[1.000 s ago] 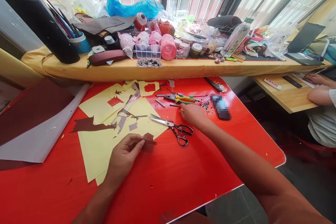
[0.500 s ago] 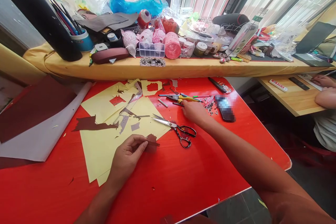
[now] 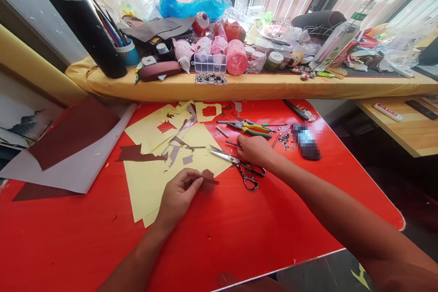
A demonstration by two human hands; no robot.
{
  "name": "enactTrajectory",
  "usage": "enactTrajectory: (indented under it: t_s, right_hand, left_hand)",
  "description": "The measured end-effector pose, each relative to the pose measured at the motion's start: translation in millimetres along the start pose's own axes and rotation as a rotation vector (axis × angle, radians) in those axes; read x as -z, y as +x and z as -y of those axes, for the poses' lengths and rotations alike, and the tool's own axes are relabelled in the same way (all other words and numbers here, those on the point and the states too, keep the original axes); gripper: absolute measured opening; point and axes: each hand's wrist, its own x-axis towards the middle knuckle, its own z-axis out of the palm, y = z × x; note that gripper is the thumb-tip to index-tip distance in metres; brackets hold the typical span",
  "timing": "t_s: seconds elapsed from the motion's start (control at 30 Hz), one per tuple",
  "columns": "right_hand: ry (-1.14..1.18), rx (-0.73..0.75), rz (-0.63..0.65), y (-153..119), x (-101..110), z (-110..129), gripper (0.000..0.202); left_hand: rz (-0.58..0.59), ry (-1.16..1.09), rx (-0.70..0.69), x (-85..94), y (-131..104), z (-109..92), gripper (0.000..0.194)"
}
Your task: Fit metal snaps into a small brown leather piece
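My left hand (image 3: 182,194) pinches a small cut piece of brown sheet (image 3: 209,177) between thumb and fingers, above the red table. Farther right, my right hand (image 3: 255,149) has its fingers closed on a thin black pen-like stick (image 3: 233,144) whose end points left. Just beyond that hand lie pliers (image 3: 248,127) with yellow and green handles. Scissors (image 3: 236,160) with black handles lie partly open between my hands, the blade tips over yellow paper (image 3: 140,187). Brown and grey offcuts (image 3: 142,154) are scattered over the paper.
On the red table (image 3: 85,246) are pens (image 3: 281,134), small metal bits (image 3: 285,142), a blurred phone (image 3: 308,141) and a box cutter (image 3: 294,109). Large brown sheets (image 3: 73,132) lie at left. A cluttered ledge (image 3: 164,89) runs along the back.
My right hand has drawn back a little from the pliers, with the black stick in its fingers. My left hand still pinches the brown piece. The view has shifted toward the left.
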Motion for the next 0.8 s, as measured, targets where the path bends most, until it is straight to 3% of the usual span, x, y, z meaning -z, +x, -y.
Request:
enactTrajectory:
  t_s: [0.17, 0.3, 0.53, 0.63, 0.8]
  right_hand:
    - [0.132, -0.016, -0.166, -13, 8, 17, 0.024]
    - [0.789, -0.020, -0.431, -31, 7, 42, 0.007]
    - [1.464, -0.007, -0.364, -69, -3, 79, 0.012]
    - [1.556, 0.019, -0.410, -80, -8, 85, 0.012]
    - [1.463, 0.152, -0.502, -89, -17, 93, 0.018]
  left_hand:
    - [-0.018, -0.023, -0.018, -1.1, 0, 0, 0.025]
    - [-0.057, -0.039, -0.026, -1.6, 1, 3, 0.026]
    - [-0.098, -0.104, -0.007, -3.7, 2, -2, 0.035]
    - [-0.075, -0.119, -0.010, -5.5, 1, -6, 0.035]
    - [-0.062, -0.139, -0.040, -7.2, 0, -8, 0.030]
